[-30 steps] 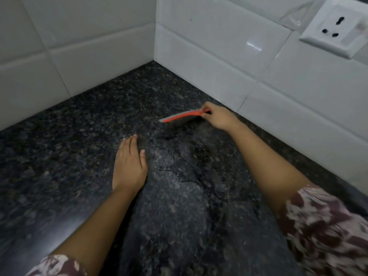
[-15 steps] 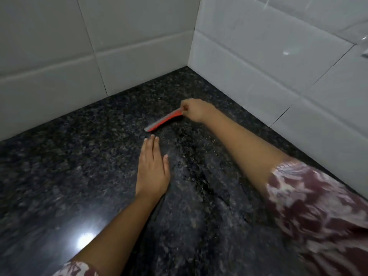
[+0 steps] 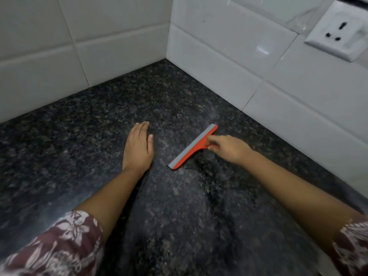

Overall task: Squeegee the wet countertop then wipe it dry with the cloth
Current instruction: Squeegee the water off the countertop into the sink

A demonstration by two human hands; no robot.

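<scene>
Left sleeve (image 3: 59, 248): maroon fabric with a pale floral print, low at the frame's left edge, bare forearm extending from it up and to the right.

Left hand (image 3: 138, 146): flat, palm down on the table (image 3: 79, 148), fingers together and pointing away from the person, thumb alongside. Its grip is apart and holds nothing.

Table: dark speckled stone, polished, with a dull sheen near the left forearm. It runs into a corner formed by two walls of large glossy white tiles (image 3: 123, 46) with pale grout lines.

Squeegee (image 3: 194, 147): just right of the left hand, not touching it. Orange plastic body, long straight grey rubber blade, lying diagonally with the near end toward the left hand and the far end toward the right wall. The blade edge rests on the table.

Water (image 3: 209, 172): thin wet film with irregular outlines, on the stone directly on the near side of the blade and trailing toward the person.

Right hand (image 3: 229, 148): reaching in from the lower right, knuckles up, grip clamped on the squeegee's short orange handle.

Wall socket (image 3: 338, 30): white, three-pin, upper right tile wall.
</scene>
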